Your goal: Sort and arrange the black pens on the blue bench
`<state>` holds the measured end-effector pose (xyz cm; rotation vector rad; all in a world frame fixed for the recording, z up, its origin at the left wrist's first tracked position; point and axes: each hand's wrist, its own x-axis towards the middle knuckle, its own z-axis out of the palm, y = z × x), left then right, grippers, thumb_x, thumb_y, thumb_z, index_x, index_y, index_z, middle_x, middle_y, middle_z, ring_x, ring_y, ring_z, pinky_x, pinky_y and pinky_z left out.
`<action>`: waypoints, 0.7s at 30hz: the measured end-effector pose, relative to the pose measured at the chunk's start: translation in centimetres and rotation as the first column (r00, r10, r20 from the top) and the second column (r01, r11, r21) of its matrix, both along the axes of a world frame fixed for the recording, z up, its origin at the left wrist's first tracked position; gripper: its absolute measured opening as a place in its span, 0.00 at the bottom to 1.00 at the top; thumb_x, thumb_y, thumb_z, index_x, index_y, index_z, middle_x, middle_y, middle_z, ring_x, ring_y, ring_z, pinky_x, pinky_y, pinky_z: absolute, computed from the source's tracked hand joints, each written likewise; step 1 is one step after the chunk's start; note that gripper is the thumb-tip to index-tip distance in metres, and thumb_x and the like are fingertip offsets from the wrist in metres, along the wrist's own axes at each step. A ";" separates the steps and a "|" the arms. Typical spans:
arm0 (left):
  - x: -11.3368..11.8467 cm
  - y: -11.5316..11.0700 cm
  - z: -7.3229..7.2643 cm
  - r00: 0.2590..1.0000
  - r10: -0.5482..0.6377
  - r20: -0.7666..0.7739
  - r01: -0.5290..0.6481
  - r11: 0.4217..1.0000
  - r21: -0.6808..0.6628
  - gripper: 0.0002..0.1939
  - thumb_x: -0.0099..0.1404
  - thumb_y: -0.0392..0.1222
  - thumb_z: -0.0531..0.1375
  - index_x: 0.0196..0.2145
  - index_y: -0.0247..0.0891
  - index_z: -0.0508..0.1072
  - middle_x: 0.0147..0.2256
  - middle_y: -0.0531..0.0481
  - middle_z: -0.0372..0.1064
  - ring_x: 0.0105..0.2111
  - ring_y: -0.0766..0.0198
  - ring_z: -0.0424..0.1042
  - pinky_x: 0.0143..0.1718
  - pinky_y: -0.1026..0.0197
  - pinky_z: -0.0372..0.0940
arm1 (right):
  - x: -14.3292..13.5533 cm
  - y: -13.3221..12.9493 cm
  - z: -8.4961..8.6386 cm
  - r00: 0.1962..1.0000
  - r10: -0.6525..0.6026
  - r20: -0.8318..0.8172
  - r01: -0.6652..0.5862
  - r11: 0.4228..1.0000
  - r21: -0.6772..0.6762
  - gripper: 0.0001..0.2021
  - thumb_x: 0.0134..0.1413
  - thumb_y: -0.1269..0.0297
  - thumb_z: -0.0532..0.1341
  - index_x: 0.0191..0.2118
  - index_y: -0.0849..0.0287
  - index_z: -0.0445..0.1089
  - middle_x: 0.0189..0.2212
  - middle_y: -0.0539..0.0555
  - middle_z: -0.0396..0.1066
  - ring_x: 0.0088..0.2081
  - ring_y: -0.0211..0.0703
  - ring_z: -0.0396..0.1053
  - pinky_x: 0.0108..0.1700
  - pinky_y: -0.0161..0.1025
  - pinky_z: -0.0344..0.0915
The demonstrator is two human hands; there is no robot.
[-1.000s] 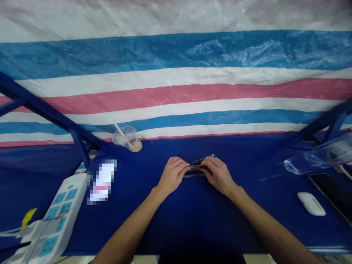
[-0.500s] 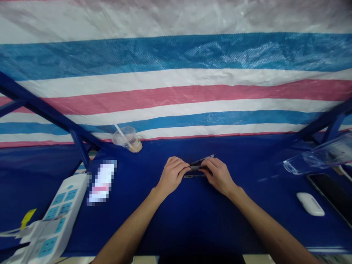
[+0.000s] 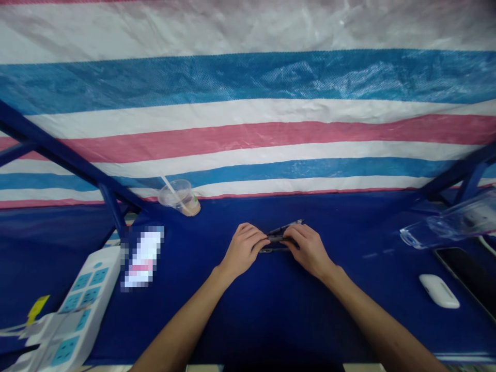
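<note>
My left hand (image 3: 242,249) and my right hand (image 3: 308,248) meet at the middle of a blue-covered table (image 3: 271,310). Together they grip a few dark pens (image 3: 277,238) held side by side between the fingertips. One pen tip (image 3: 296,223) sticks out up and to the right past my right fingers. The pens' middle parts are hidden by my fingers.
A clear plastic cup with a straw (image 3: 179,196) stands at the back left. A white power strip (image 3: 73,315) lies at the front left beside a blurred white card (image 3: 142,258). At the right lie a white case (image 3: 438,291), a dark phone (image 3: 470,276) and clear plastic packaging (image 3: 445,227). A striped tarp (image 3: 248,119) hangs behind.
Both hands have stayed on the pens; my fingers have shifted slightly closer together. The view has tipped a little.
</note>
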<state>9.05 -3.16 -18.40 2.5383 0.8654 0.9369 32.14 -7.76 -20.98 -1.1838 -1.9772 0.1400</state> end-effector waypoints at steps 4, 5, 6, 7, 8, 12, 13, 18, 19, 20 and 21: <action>0.0 0.1 -0.2 0.999 -0.015 0.037 0.013 0.998 0.054 0.09 0.75 0.43 0.59 0.38 0.40 0.79 0.33 0.51 0.78 0.35 0.61 0.74 0.46 0.51 0.64 | -0.1 0.0 0.0 1.000 0.008 -0.006 -0.008 1.000 -0.014 0.03 0.67 0.67 0.62 0.39 0.57 0.71 0.33 0.53 0.76 0.33 0.46 0.72 0.39 0.43 0.64; -0.1 0.1 -0.2 0.999 -0.014 0.044 0.010 0.997 0.070 0.09 0.74 0.42 0.60 0.38 0.40 0.79 0.33 0.51 0.78 0.34 0.62 0.73 0.45 0.51 0.64 | -0.2 0.0 0.0 1.000 0.011 -0.012 -0.011 1.000 -0.015 0.03 0.67 0.67 0.62 0.39 0.57 0.71 0.32 0.53 0.76 0.33 0.45 0.72 0.38 0.42 0.64; -0.1 0.1 -0.2 0.999 -0.011 0.048 0.006 0.996 0.084 0.08 0.74 0.42 0.60 0.38 0.40 0.79 0.32 0.52 0.78 0.34 0.62 0.73 0.45 0.51 0.64 | -0.2 0.0 0.1 1.000 0.014 -0.017 -0.015 1.000 -0.017 0.03 0.67 0.67 0.62 0.38 0.57 0.72 0.31 0.52 0.76 0.32 0.45 0.72 0.38 0.42 0.63; -0.1 0.1 -0.2 0.999 -0.007 0.049 0.002 0.995 0.095 0.08 0.74 0.42 0.61 0.38 0.40 0.79 0.32 0.52 0.78 0.33 0.62 0.73 0.45 0.51 0.64 | -0.2 0.0 0.2 1.000 0.018 -0.024 -0.018 1.000 -0.019 0.04 0.67 0.67 0.62 0.38 0.57 0.72 0.31 0.52 0.76 0.32 0.45 0.72 0.38 0.42 0.63; -0.1 0.1 -0.2 0.999 -0.004 0.049 -0.001 0.995 0.105 0.07 0.74 0.42 0.61 0.38 0.40 0.79 0.32 0.52 0.78 0.33 0.62 0.73 0.44 0.51 0.64 | -0.2 0.0 0.2 0.999 0.022 -0.030 -0.023 1.000 -0.021 0.04 0.67 0.66 0.63 0.38 0.57 0.72 0.31 0.52 0.77 0.32 0.44 0.72 0.38 0.43 0.63; -0.1 0.0 -0.1 0.998 0.015 0.058 -0.022 0.993 0.113 0.06 0.73 0.41 0.61 0.38 0.40 0.78 0.33 0.51 0.78 0.33 0.62 0.74 0.45 0.50 0.65 | -0.1 0.0 0.5 0.999 0.013 -0.044 -0.013 1.000 -0.014 0.05 0.67 0.62 0.64 0.39 0.56 0.74 0.33 0.52 0.78 0.33 0.44 0.74 0.39 0.43 0.64; -0.2 0.0 -0.1 0.997 0.029 0.065 -0.036 0.993 0.111 0.06 0.73 0.41 0.61 0.38 0.40 0.78 0.33 0.51 0.78 0.33 0.62 0.74 0.46 0.50 0.65 | -0.1 0.0 0.6 0.999 0.001 -0.044 -0.002 1.000 -0.016 0.06 0.67 0.60 0.64 0.40 0.56 0.74 0.34 0.53 0.78 0.34 0.45 0.74 0.40 0.43 0.64; -0.5 0.1 0.0 0.982 0.141 0.126 -0.157 0.980 0.121 0.05 0.73 0.40 0.61 0.38 0.40 0.78 0.34 0.51 0.78 0.34 0.62 0.74 0.46 0.50 0.65 | 0.3 -0.1 1.0 0.984 -0.092 -0.156 0.070 0.988 -0.137 0.11 0.66 0.53 0.65 0.44 0.56 0.76 0.36 0.54 0.79 0.34 0.46 0.74 0.41 0.45 0.67; -0.6 0.2 0.0 0.976 0.166 0.140 -0.183 0.975 0.122 0.05 0.73 0.40 0.61 0.39 0.40 0.77 0.34 0.51 0.78 0.35 0.61 0.74 0.46 0.50 0.65 | 0.4 -0.1 1.1 0.970 -0.112 -0.215 0.070 0.979 -0.192 0.11 0.66 0.53 0.64 0.45 0.56 0.76 0.37 0.55 0.79 0.34 0.46 0.74 0.41 0.44 0.68; -0.7 0.2 -0.1 0.971 0.187 0.150 -0.205 0.971 0.122 0.06 0.73 0.40 0.61 0.39 0.40 0.77 0.35 0.51 0.78 0.35 0.61 0.74 0.46 0.50 0.65 | 0.5 -0.1 1.2 0.951 -0.130 -0.282 0.057 0.966 -0.251 0.11 0.66 0.54 0.63 0.45 0.55 0.76 0.37 0.55 0.79 0.35 0.46 0.75 0.41 0.44 0.68; -0.7 0.2 -0.1 0.967 0.202 0.156 -0.222 0.968 0.121 0.06 0.74 0.41 0.61 0.40 0.41 0.77 0.35 0.51 0.78 0.35 0.61 0.74 0.46 0.50 0.64 | 0.6 0.0 1.4 0.926 -0.145 -0.349 0.034 0.951 -0.306 0.11 0.67 0.54 0.63 0.45 0.55 0.76 0.38 0.55 0.79 0.36 0.47 0.75 0.41 0.43 0.69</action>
